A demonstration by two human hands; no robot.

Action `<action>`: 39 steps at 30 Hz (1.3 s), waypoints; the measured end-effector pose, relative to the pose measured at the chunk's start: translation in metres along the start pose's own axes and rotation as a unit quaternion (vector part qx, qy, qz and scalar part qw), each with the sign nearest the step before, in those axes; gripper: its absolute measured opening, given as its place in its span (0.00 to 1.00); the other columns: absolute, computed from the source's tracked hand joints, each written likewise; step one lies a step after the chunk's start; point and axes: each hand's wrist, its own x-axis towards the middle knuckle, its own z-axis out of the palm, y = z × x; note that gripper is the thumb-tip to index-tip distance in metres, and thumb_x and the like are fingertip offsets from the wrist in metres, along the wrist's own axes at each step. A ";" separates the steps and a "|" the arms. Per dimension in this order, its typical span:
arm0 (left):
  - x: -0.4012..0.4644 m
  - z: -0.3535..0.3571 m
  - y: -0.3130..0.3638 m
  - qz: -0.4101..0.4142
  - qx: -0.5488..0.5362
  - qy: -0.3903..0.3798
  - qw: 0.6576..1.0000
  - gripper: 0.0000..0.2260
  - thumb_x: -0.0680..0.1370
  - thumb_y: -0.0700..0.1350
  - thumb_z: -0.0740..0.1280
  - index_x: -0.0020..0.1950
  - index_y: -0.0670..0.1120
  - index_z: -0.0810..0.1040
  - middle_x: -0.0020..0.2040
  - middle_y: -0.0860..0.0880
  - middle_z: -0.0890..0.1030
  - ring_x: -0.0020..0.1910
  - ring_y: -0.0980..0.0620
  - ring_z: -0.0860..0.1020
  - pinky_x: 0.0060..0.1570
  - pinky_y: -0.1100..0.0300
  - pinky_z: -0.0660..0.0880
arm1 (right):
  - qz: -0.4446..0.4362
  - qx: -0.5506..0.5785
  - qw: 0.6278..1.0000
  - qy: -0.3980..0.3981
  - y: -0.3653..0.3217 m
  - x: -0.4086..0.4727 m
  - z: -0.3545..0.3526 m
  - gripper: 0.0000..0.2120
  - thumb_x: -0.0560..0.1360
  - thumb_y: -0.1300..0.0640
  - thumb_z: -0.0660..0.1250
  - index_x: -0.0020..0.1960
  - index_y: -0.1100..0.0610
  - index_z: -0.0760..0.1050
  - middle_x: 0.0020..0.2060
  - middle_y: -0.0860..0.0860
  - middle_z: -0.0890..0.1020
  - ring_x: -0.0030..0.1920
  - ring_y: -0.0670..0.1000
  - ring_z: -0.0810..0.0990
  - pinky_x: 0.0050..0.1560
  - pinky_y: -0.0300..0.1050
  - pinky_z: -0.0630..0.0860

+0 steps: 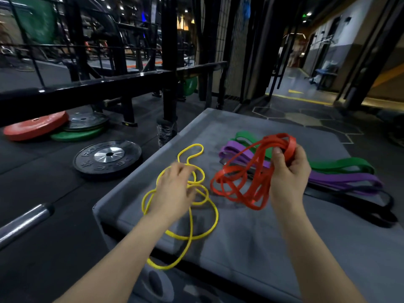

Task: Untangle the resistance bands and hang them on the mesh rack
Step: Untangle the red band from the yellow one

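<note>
Over the grey pad (251, 232), right hand (288, 176) grips red bands (240, 182), left hand (175, 189) spread.

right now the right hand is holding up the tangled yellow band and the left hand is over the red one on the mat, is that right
The colours are swapped. In the head view the right hand holds up the tangled red band, and the left hand is over the yellow band lying on the mat.

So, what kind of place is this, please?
Most likely a gym. Weight plates lie on the dark floor, black steel rack frames stand behind, and coloured resistance bands lie on a grey padded box, with the right hand holding the red ones.
</note>
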 end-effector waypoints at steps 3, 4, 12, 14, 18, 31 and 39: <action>-0.004 0.020 0.021 0.072 0.062 -0.071 0.993 0.18 0.76 0.49 0.62 0.65 0.51 0.69 0.64 0.51 0.69 0.65 0.48 0.68 0.62 0.53 0.63 | -0.015 -0.004 0.999 0.034 -0.006 0.004 -0.011 0.11 0.76 0.62 0.63 0.40 0.47 0.71 0.30 0.44 0.70 0.31 0.40 0.66 0.37 0.41 0.67; -0.005 0.028 0.026 0.090 0.081 -0.102 0.987 0.19 0.76 0.52 0.62 0.67 0.51 0.67 0.66 0.52 0.68 0.67 0.49 0.66 0.64 0.55 0.61 | -0.017 -0.003 0.999 0.040 -0.008 0.006 -0.015 0.11 0.76 0.62 0.64 0.40 0.47 0.71 0.30 0.43 0.70 0.32 0.41 0.67 0.37 0.42 0.67; -0.007 0.038 0.028 0.135 0.244 -0.158 0.947 0.12 0.77 0.46 0.58 0.59 0.50 0.73 0.60 0.49 0.72 0.65 0.48 0.67 0.66 0.54 0.58 | 0.002 -0.025 1.000 0.001 0.001 0.003 -0.026 0.04 0.76 0.64 0.64 0.45 0.56 0.74 0.31 0.44 0.72 0.32 0.39 0.68 0.37 0.37 0.68; -0.004 0.032 0.011 0.071 0.260 -0.154 0.951 0.13 0.77 0.41 0.56 0.59 0.50 0.73 0.61 0.50 0.72 0.67 0.49 0.66 0.67 0.55 0.58 | 0.020 -0.014 1.000 -0.013 0.003 0.002 -0.023 0.07 0.76 0.64 0.64 0.43 0.53 0.73 0.32 0.45 0.73 0.33 0.41 0.69 0.38 0.37 0.69; -0.003 0.023 0.001 -0.007 0.212 -0.155 0.965 0.10 0.77 0.48 0.60 0.58 0.51 0.74 0.60 0.49 0.73 0.64 0.49 0.69 0.60 0.55 0.65 | 0.044 -0.034 0.997 -0.055 0.008 -0.004 -0.017 0.02 0.76 0.63 0.64 0.44 0.59 0.74 0.35 0.53 0.74 0.36 0.48 0.71 0.41 0.45 0.70; 0.014 0.026 0.064 -0.053 -0.409 -0.089 0.907 0.05 0.74 0.48 0.67 0.43 0.47 0.77 0.41 0.48 0.79 0.42 0.53 0.75 0.46 0.56 0.71 | 0.107 0.212 0.967 -0.095 -0.025 -0.004 -0.021 0.08 0.76 0.67 0.61 0.45 0.57 0.76 0.29 0.44 0.78 0.33 0.46 0.75 0.36 0.37 0.75; 0.014 -0.027 0.046 -0.191 -0.685 0.026 0.702 0.10 0.80 0.46 0.59 0.40 0.47 0.74 0.32 0.53 0.75 0.29 0.57 0.74 0.31 0.62 0.73 | 0.172 0.102 0.965 -0.172 -0.028 0.004 -0.048 0.06 0.76 0.64 0.63 0.41 0.58 0.76 0.27 0.46 0.81 0.28 0.42 0.76 0.29 0.35 0.74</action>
